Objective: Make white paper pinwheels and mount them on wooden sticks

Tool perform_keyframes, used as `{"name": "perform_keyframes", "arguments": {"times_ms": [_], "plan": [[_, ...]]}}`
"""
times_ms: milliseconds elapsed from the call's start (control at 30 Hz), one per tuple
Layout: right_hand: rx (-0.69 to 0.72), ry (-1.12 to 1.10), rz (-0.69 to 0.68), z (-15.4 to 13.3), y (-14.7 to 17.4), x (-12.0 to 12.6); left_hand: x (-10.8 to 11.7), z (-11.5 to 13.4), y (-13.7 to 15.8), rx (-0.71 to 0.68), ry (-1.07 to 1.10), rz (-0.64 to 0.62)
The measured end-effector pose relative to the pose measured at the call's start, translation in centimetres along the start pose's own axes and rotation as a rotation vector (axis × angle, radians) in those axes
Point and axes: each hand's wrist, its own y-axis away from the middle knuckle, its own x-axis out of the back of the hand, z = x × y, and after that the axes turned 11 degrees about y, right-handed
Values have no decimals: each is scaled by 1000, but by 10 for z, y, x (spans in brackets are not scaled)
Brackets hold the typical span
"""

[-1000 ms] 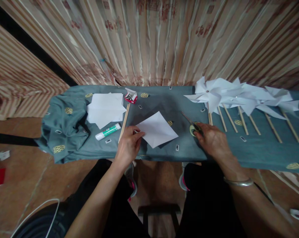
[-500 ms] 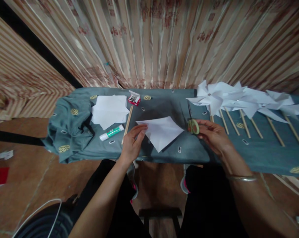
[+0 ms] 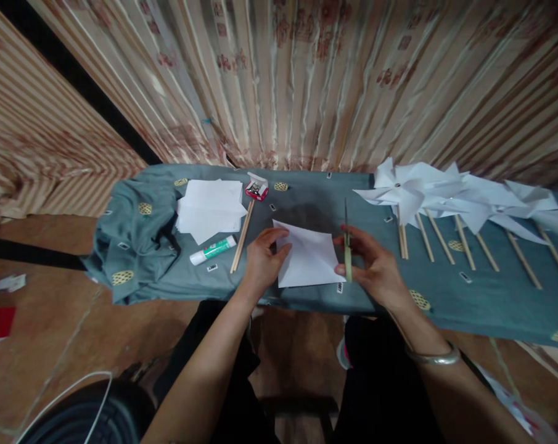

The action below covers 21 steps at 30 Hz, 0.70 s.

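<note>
A white square sheet of paper (image 3: pixel 306 256) is in front of me over the cloth-covered table. My left hand (image 3: pixel 266 259) pinches its left edge between thumb and fingers. Green-handled scissors (image 3: pixel 348 253) are in my right hand (image 3: pixel 375 265), blades pointing away from me. The right hand's fingers are at the sheet's right edge; whether they touch it I cannot tell. To the left lie two or so thin wooden sticks (image 3: pixel 242 237), a glue stick (image 3: pixel 213 250) and a stack of white paper (image 3: pixel 210 206).
A small open red-and-white box (image 3: pixel 257 187) of metal bits stands behind the sticks. Several white paper pinwheels (image 3: pixel 463 191) on wooden sticks lie along the right. The grey-green tablecloth (image 3: pixel 144 259) is bunched at the left end. A patterned curtain (image 3: pixel 297 92) hangs behind.
The sheet has turned so its sides face me instead of a corner. My right hand has brought the scissors left to the sheet, and my left hand has shifted slightly right.
</note>
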Motion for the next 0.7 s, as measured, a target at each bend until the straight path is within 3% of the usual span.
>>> {"name": "perform_keyframes", "arguments": {"times_ms": [167,300,433,600,700], "plan": [[-73,188,155,-3,2,-13,-4,0,-2,12,-8,-41],[-180,-72,173,-1,-10,-11,-8,-3,-2,58,180,19],[-222,-244,215,-6,-21,-7,-16,-4,-1,220,421,119],[-187,-382,305,-14,-30,-9,-30,9,8,428,767,109],[-177,-474,306,-17,-34,-14,-41,17,14,534,864,63]]}}
